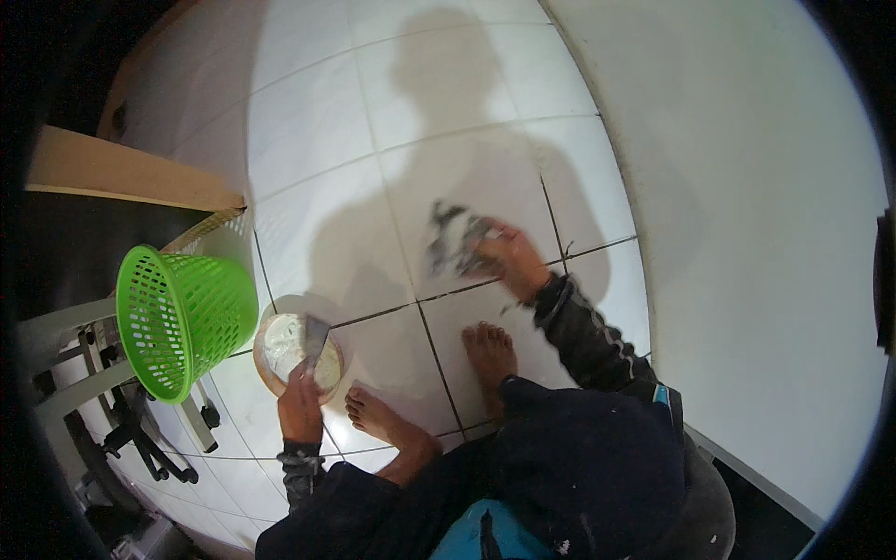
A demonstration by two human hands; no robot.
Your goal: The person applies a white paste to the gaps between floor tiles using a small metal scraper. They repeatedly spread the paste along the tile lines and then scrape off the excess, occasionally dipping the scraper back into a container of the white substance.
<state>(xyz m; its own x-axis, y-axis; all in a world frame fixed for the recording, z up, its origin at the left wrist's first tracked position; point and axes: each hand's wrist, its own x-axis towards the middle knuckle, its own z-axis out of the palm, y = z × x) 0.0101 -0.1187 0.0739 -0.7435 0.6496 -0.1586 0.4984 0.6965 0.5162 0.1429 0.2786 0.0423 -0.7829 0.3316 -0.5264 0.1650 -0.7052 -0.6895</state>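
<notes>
My left hand (301, 403) is closed around a flat putty knife (316, 336). Its grey blade reaches over a round bowl (271, 377) that stands on the floor and holds a pale, whitish paste (284, 343). My right hand (509, 254) grips a crumpled black-and-white rag (455, 239) over the white tiles, just ahead of my right foot; both are blurred by motion. Beneath and around the rag, the tile joints look pale toward the far side, while those nearer my feet are dark.
A green perforated plastic basket (217, 313) lies tilted left of the bowl, beside metal furniture legs (84, 385) and a wooden panel edge (135, 173). A pale wall (747, 233) runs along the right. My bare feet (491, 359) rest on the tiles near the bowl.
</notes>
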